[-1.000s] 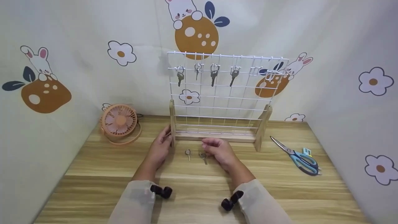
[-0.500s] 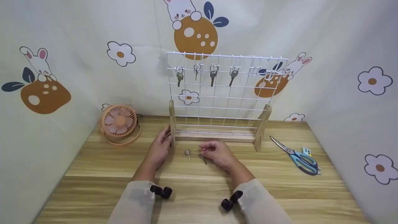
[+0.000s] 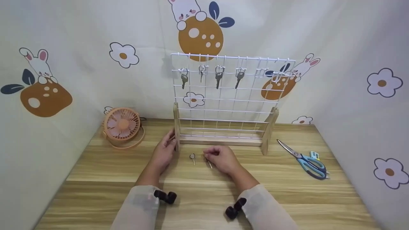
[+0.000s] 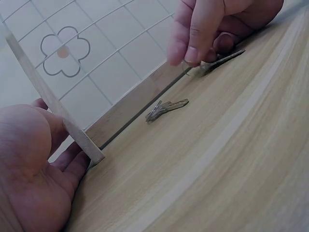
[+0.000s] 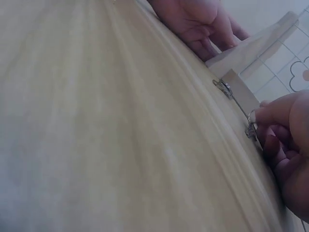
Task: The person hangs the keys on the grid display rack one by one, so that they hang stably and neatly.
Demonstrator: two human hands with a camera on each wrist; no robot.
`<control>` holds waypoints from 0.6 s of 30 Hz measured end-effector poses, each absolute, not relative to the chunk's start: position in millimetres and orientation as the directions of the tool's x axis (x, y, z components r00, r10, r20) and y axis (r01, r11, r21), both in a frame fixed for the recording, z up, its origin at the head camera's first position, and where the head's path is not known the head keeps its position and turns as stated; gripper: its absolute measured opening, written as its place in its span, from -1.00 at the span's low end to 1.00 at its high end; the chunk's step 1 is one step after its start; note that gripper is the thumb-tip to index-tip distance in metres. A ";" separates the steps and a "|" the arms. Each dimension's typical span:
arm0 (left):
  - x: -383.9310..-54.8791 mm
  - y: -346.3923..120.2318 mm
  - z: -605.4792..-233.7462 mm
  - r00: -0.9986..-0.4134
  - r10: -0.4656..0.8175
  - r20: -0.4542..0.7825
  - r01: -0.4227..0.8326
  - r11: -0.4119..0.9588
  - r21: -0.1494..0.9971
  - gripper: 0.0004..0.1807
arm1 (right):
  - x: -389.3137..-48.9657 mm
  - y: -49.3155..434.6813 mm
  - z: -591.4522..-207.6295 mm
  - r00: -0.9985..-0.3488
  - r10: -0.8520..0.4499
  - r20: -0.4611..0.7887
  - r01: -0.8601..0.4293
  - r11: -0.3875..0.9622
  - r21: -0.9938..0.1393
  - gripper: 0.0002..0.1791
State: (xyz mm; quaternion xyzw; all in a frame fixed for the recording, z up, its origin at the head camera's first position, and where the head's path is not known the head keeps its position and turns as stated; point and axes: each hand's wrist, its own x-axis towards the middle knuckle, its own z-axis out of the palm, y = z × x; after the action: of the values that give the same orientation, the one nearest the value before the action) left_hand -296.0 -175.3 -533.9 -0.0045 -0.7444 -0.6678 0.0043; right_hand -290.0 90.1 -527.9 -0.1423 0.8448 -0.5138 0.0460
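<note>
In the head view my left hand (image 3: 164, 155) holds the left wooden post of a white wire grid rack (image 3: 223, 111), its thumb and fingers about the post (image 4: 72, 125). My right hand (image 3: 223, 158) pinches the ring of a key (image 4: 222, 62) between thumb and fingertips, low over the wooden table. The key's blade points back toward me, and the hand partly covers it. A second key with a ring (image 3: 192, 158) lies flat on the table between the hands. Several keys (image 3: 219, 78) hang by rings from hooks along the upper grid.
To the left stands an orange fan (image 3: 124, 124). Blue-handled scissors (image 3: 303, 161) lie on the right, beside a small blue-and-white item (image 3: 315, 155). An empty hook (image 3: 262, 73) sits at the grid's upper right, near further white hooks (image 3: 279, 76).
My right hand has come slightly down and left, its fingers closing on the key's ring; the key has turned a little. The left hand stays at the post.
</note>
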 end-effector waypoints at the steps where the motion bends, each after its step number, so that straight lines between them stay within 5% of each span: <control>1: -296.2 -175.6 -533.7 -1.000 -0.001 0.011 0.011 0.104 0.994 -0.39 | -290.4 90.0 -526.6 -0.960 -0.273 0.068 -0.181 0.411 -0.894 -0.84; 9: -296.9 -176.9 -533.7 -1.000 -0.018 0.000 -0.002 0.115 0.993 -0.38 | -294.5 97.1 -496.4 -0.990 -0.107 0.089 -0.104 0.138 -0.985 -0.74; 18: -297.5 -176.9 -535.6 -1.000 -0.016 0.005 0.003 0.125 0.992 -0.38 | -286.2 117.2 -447.1 -0.982 0.050 0.184 -0.189 -0.121 -0.974 -0.82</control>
State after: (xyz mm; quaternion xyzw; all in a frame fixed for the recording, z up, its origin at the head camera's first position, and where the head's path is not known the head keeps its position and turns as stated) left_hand -297.5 -176.9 -535.6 0.0045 -0.7499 -0.6615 0.0071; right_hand -286.2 117.2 -447.1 -0.0528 0.6580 -0.7469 -0.0801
